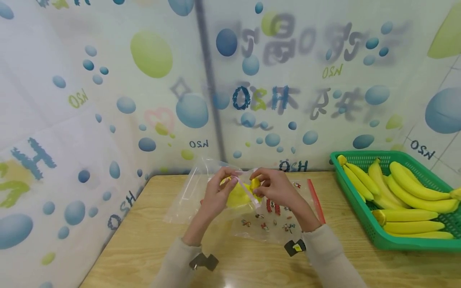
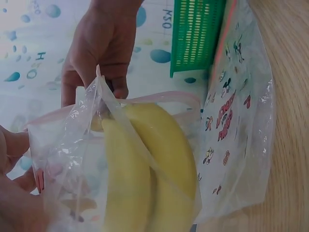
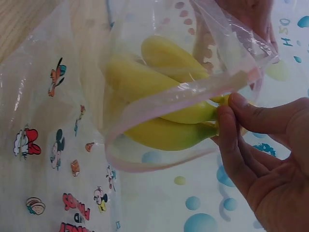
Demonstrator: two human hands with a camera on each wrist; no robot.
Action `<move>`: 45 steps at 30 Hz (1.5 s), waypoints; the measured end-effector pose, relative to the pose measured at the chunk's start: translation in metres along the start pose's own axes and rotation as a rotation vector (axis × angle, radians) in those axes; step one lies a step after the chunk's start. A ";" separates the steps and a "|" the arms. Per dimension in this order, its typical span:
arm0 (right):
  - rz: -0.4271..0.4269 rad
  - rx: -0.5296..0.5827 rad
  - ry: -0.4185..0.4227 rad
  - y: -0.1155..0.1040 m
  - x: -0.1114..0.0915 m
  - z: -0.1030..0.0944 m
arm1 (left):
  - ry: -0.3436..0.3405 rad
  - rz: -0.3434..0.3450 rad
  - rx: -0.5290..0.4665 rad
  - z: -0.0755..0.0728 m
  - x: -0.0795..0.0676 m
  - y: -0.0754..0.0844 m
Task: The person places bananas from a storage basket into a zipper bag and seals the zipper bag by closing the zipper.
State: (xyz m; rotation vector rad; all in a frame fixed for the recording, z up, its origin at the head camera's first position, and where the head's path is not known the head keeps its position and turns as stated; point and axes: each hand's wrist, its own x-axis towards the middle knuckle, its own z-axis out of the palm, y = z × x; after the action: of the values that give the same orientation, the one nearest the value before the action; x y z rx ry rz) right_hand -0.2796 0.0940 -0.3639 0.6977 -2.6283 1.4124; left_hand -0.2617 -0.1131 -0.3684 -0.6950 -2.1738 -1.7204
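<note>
Between the hands is a clear zip bag (image 1: 187,196) with a pale pink strip along its mouth. Inside it lies a bunch of yellow bananas (image 3: 169,104), their stems at the opening. My right hand (image 1: 277,187) pinches the stem end between thumb and fingers, as the right wrist view shows. My left hand (image 1: 217,193) pinches the bag's edge at the mouth; its fingers (image 2: 17,145) are partly cut off in the left wrist view. Beside these, a second clear bag (image 2: 236,121) with printed cartoon figures and a red edge lies on the table.
A green basket (image 1: 378,238) holding several bananas (image 1: 410,216) stands on the right of the wooden table (image 1: 137,240). A curtain (image 1: 180,72) printed with blue and green drops hangs behind the table and along its left side.
</note>
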 end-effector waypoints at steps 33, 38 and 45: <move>-0.320 -0.027 -0.233 0.005 0.005 0.021 | -0.029 0.229 -0.081 0.011 0.000 -0.001; -0.360 -0.024 -0.249 0.005 0.004 0.026 | -0.022 0.258 -0.106 0.012 -0.001 -0.003; -0.314 0.021 -0.353 0.004 0.004 0.028 | 0.008 0.266 -0.132 0.013 -0.003 0.002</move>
State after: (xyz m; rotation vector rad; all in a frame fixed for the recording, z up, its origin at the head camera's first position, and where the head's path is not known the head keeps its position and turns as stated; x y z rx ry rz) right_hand -0.2812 0.0716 -0.3822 1.4061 -2.5841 1.3274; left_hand -0.2570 -0.1010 -0.3711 -0.9608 -1.8761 -1.7310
